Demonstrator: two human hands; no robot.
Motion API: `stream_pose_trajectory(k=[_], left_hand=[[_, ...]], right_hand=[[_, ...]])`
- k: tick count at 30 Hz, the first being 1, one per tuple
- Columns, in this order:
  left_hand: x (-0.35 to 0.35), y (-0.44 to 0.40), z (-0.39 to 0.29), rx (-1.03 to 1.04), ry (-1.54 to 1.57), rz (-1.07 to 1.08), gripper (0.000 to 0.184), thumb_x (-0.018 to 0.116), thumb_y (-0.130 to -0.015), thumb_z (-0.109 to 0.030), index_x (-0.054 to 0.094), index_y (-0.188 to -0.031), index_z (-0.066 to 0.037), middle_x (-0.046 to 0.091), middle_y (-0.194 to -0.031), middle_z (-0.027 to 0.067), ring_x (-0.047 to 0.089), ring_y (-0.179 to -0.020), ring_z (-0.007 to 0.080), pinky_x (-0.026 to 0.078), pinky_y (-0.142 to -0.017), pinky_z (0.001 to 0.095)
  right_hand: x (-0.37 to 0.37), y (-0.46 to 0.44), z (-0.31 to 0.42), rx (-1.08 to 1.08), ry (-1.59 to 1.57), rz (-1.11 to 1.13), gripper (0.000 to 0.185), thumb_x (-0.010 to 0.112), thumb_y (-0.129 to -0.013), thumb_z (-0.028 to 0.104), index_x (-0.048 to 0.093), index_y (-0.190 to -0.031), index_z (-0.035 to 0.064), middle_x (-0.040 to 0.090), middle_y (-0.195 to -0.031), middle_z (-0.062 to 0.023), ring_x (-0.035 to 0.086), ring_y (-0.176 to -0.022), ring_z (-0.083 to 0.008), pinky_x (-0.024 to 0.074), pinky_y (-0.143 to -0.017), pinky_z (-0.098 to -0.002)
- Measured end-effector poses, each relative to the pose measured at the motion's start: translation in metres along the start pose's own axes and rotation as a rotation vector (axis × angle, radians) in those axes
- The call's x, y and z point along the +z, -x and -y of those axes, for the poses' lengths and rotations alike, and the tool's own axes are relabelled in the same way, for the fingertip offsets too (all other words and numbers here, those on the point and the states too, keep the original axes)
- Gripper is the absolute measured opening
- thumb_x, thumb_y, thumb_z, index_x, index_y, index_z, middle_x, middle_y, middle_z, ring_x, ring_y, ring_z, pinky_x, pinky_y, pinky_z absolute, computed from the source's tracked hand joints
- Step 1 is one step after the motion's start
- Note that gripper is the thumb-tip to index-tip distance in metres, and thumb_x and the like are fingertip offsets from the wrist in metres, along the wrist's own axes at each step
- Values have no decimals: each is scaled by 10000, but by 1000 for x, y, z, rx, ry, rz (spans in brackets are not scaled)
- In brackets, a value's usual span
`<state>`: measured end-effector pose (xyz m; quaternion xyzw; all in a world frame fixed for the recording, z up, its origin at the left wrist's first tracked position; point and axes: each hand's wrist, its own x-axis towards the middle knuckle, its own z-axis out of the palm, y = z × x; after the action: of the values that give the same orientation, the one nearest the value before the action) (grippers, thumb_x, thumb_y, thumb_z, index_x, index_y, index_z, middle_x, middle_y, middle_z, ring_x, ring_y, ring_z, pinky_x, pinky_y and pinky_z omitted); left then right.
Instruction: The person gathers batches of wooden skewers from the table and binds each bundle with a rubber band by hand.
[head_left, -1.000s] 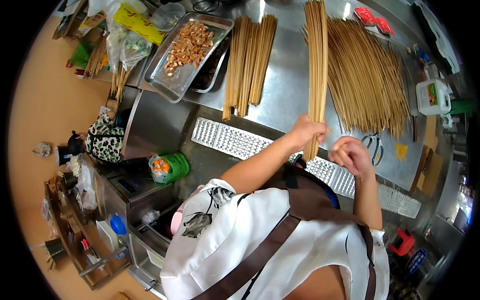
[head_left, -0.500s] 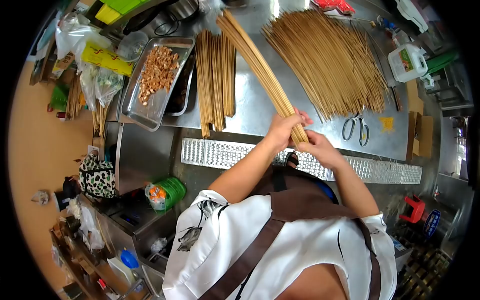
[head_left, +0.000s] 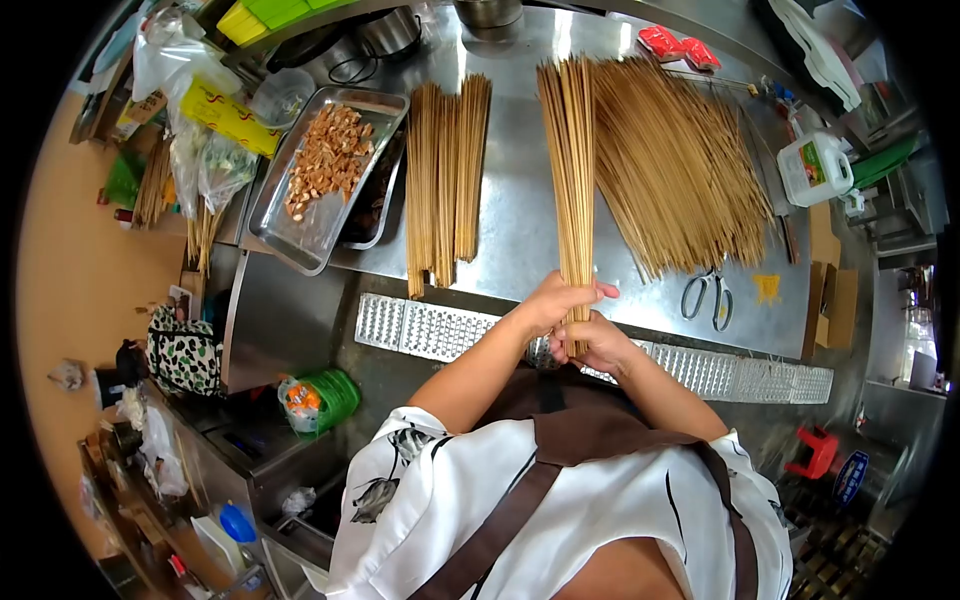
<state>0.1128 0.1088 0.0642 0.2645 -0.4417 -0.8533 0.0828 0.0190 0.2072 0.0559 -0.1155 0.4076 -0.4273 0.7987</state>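
A thick bundle of long wooden skewers points away from me, nearly straight up the view, its near end between both hands. Around the bundle a little above that end, my left hand is closed. My right hand grips the lowest part of the same bundle, just below the left. Right of the bundle a wide spread of loose skewers covers the metal table. Several tied-looking bunches of skewers lie side by side to the left.
On the table, a steel tray of chopped brown pieces stands left, overlapping another tray. Scissors lie near the right front edge. A white jug and cardboard box are farther right. A perforated metal strip runs below the table edge.
The held skewer bundle has swung from leaning left to nearly upright in view, its far end now beside the loose spread. Both hands have come lower in the view, still gripping it.
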Motion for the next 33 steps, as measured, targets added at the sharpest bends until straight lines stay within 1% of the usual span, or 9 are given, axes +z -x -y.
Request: stream_pose_trajectory(k=[3,6,8,12,14,25,28,30,33], left_hand=[[-8,2,16,-147,-2,-263,276,575,-803,-187,493,-961,23,589,-1028,195,550,-908,236,440,-835,374],[-17,14,54,346,-635,-1049,426,599,-785,-212,428,-1101,16,442,-1164,247,438,-1074,349,325,-920,438],[-9,50,55,615,-968,-971,371,611,-747,-156,449,-1043,-2,435,-1154,223,402,-1084,364,291,-932,447],[4,79,60,591,-1088,-962,357,665,-681,-106,493,-979,-11,465,-1042,176,451,-978,325,358,-857,399],[5,80,63,547,-988,-1173,355,690,-662,-101,501,-952,-20,476,-1025,161,456,-982,306,365,-849,383],[-2,76,77,470,-596,-1138,96,671,-708,-57,595,-684,-3,566,-984,143,535,-902,267,442,-784,337],[-1,83,80,536,-276,-959,46,603,-779,-40,590,-761,-1,527,-1034,112,525,-927,207,440,-791,304],[8,105,51,454,377,-689,88,480,-814,-45,548,-823,12,513,-997,95,498,-943,193,400,-832,313],[-4,125,37,499,434,-488,180,465,-795,-169,372,-664,-89,402,-693,42,426,-765,182,322,-912,388]], right_hand=[[-10,-21,-9,41,-46,-15,116,505,-802,124,532,-803,11,540,-631,-67,505,-502,-153,481,-547,-314],[-4,-46,-22,96,-62,-130,131,498,-812,136,532,-798,10,546,-660,-63,528,-547,-157,463,-534,-310],[11,-50,-22,109,-93,-220,124,506,-817,123,538,-822,3,557,-714,-72,547,-618,-165,486,-593,-300],[19,-63,-28,94,-184,-83,124,526,-806,69,554,-878,-28,569,-819,-109,575,-738,-202,502,-709,-306],[21,-66,-31,131,-236,-129,139,516,-800,62,553,-867,-53,573,-852,-131,585,-758,-215,507,-700,-315],[24,-72,-42,103,-200,-235,106,555,-752,131,571,-794,35,565,-724,-82,557,-605,-199,434,-464,-341],[29,-61,-34,53,-198,-161,95,571,-751,119,578,-767,26,554,-656,-79,548,-574,-174,428,-462,-304],[31,-54,-26,57,-254,-89,53,557,-747,44,563,-757,-8,545,-648,-88,534,-594,-152,428,-513,-280],[26,-47,-20,62,-287,1,93,512,-771,66,523,-702,6,481,-601,-58,453,-537,-132,365,-486,-260]])
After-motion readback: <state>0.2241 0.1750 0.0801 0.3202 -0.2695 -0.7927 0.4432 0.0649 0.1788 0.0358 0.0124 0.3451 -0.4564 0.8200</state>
